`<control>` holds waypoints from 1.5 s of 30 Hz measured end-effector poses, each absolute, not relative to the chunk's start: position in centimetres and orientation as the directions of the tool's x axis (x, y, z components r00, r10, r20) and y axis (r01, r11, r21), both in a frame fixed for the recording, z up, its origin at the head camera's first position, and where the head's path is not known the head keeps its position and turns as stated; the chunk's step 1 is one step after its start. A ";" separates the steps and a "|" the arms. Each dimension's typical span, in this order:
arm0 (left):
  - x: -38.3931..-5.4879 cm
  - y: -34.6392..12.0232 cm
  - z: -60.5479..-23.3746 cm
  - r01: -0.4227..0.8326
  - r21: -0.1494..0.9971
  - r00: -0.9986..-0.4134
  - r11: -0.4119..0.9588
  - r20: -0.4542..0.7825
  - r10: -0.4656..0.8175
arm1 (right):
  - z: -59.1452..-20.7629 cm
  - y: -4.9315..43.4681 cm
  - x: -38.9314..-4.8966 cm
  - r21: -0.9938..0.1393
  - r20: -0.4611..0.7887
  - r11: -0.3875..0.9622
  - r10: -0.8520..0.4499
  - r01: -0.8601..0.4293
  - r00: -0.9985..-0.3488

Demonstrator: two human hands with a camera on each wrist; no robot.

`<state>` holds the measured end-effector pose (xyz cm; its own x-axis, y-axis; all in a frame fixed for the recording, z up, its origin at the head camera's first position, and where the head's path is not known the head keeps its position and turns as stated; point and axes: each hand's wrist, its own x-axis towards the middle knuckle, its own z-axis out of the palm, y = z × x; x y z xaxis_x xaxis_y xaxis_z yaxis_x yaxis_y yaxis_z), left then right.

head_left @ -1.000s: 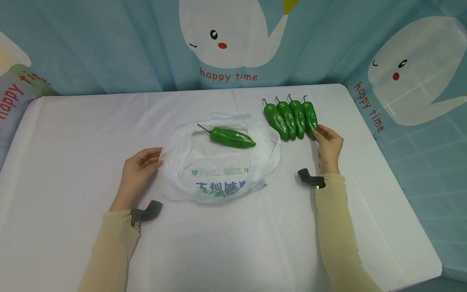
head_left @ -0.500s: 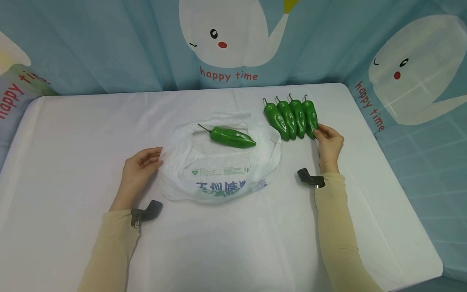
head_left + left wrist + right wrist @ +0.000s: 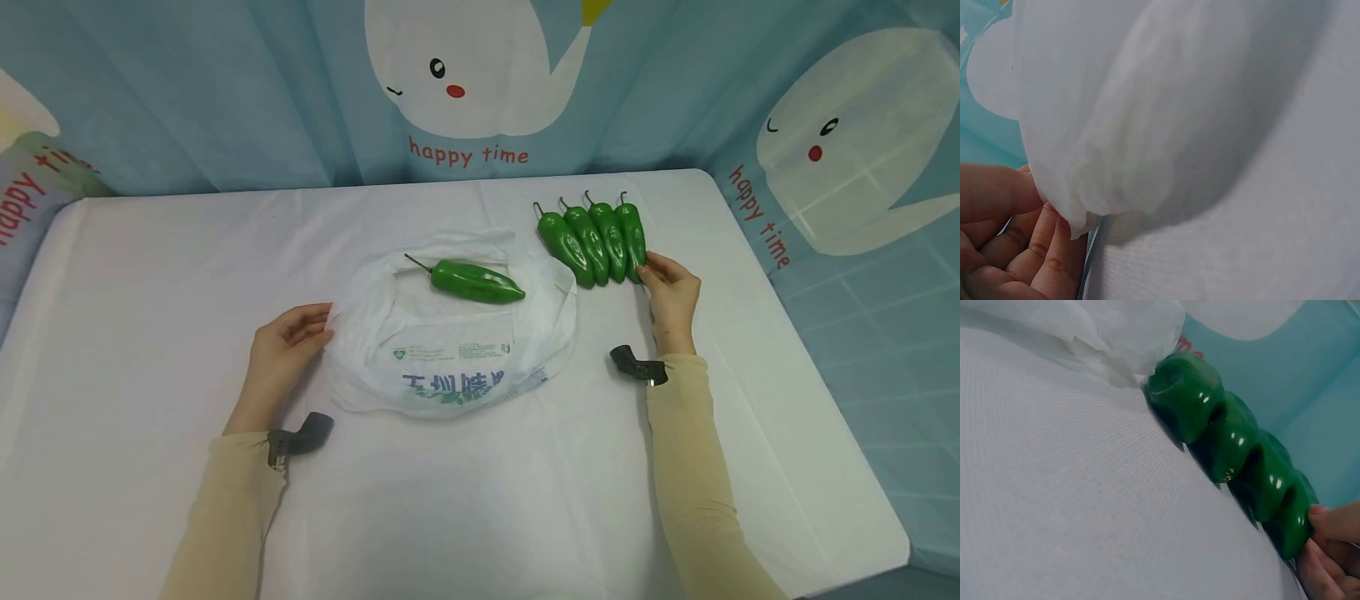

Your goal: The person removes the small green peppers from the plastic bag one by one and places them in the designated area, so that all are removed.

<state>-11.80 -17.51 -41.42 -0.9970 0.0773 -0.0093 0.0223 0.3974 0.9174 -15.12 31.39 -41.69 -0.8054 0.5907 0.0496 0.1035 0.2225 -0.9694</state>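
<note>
A white plastic bag (image 3: 442, 333) with printed text lies crumpled on the table. My left hand (image 3: 288, 350) pinches its left edge between thumb and fingers, and in the left wrist view the bag's edge (image 3: 1075, 215) shows at the fingertips. One green chili pepper (image 3: 477, 282) lies across the bag, its stem to the left. Several more green peppers stand side by side in a slanted row just right of the bag. My right hand (image 3: 671, 296) pinches the lower end of the rightmost pepper (image 3: 632, 229), its thumb on the pepper's side (image 3: 1299, 519) in the right wrist view.
The table (image 3: 480, 508) has a white cloth over it. A blue curtain (image 3: 262, 100) with cartoon prints hangs along the back and right sides. Dark wrist cameras (image 3: 303, 433) sit on both wrists.
The row of peppers has shifted slightly left, with my right hand moving along at the rightmost one. My left hand and the bag have hardly moved.
</note>
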 end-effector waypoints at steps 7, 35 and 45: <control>-11.8 -17.5 -41.3 0.009 0.915 -0.997 0.404 -0.023 0.075 | -41.7 31.4 -15.1 -0.980 0.034 0.181 0.575 0.087 -0.817; -11.9 -17.5 -41.3 0.015 0.912 -0.998 0.411 -0.014 0.067 | -41.6 31.2 -15.1 -0.992 0.043 0.123 0.549 0.029 -0.834; -11.8 -17.5 -41.2 0.024 0.915 -0.997 0.404 -0.006 0.073 | -41.3 30.9 -14.9 -0.989 0.120 0.144 0.577 -0.044 -0.808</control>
<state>-11.83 -17.49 -41.24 -0.9973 0.0727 -0.0056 0.0243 0.4037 0.9146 -14.91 30.93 -41.28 -0.8080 0.5767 0.1204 -0.0444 0.1441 -0.9886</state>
